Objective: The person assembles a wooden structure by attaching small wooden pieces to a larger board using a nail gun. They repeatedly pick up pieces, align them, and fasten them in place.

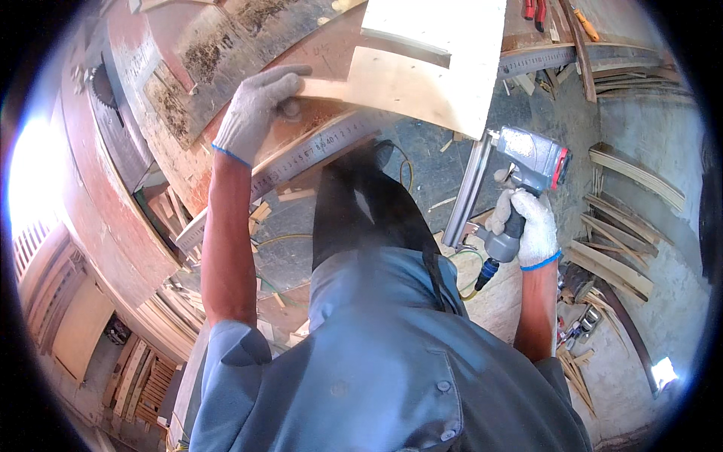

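My left hand, in a pale knitted glove with blue trim, is closed on the narrow left end of a light wooden piece. The wide part of that piece lies on a whitish board at the bench's far side. My right hand, gloved alike, grips the dark handle of an air nail gun, grey with a red-edged cap. Its long magazine slants down to the left, and its nose is by the board's near right corner. A blue hose fitting sits at the handle's base.
A ruler strip runs along the bench edge. A circular saw blade stands at the left. Red-handled pliers and an orange-handled tool lie at the far right. Curved wood strips lean by the right wall; offcuts litter the floor.
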Demonstrator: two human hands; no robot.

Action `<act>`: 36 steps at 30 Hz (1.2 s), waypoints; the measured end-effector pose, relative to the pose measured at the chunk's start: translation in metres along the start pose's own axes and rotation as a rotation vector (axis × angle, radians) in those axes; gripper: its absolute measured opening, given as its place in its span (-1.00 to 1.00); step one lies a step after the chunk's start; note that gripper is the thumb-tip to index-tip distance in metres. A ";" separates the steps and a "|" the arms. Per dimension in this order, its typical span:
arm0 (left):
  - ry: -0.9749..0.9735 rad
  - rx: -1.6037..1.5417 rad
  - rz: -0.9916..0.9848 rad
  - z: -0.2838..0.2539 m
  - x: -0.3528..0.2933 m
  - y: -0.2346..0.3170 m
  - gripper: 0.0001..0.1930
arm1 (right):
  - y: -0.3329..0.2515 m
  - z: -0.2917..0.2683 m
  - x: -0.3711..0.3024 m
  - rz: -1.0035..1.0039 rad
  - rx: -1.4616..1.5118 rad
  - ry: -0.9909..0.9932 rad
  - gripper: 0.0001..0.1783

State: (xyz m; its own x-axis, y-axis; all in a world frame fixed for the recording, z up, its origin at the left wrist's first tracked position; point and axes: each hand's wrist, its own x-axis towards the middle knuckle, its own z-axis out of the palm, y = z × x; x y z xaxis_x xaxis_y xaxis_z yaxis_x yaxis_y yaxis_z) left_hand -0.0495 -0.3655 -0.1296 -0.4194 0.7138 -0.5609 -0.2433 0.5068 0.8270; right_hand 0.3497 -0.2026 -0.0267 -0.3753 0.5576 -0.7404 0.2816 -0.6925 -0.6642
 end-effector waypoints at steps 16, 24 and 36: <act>-0.096 0.100 0.051 -0.005 0.012 0.003 -0.61 | 0.043 -0.019 0.029 0.183 0.444 -0.352 -0.43; -0.139 -0.151 0.041 0.012 0.014 -0.013 -0.59 | 0.035 -0.017 0.034 0.154 0.334 -0.322 -0.40; -0.132 -0.104 0.245 0.027 -0.009 -0.022 -0.35 | 0.032 -0.015 0.033 0.151 0.286 -0.275 -0.44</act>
State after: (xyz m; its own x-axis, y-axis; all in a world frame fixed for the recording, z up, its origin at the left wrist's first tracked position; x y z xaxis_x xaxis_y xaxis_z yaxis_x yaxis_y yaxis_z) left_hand -0.0168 -0.3697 -0.1435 -0.3611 0.8690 -0.3381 -0.2402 0.2637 0.9342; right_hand 0.3598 -0.1994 -0.0737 -0.5813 0.3235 -0.7466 0.1099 -0.8779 -0.4660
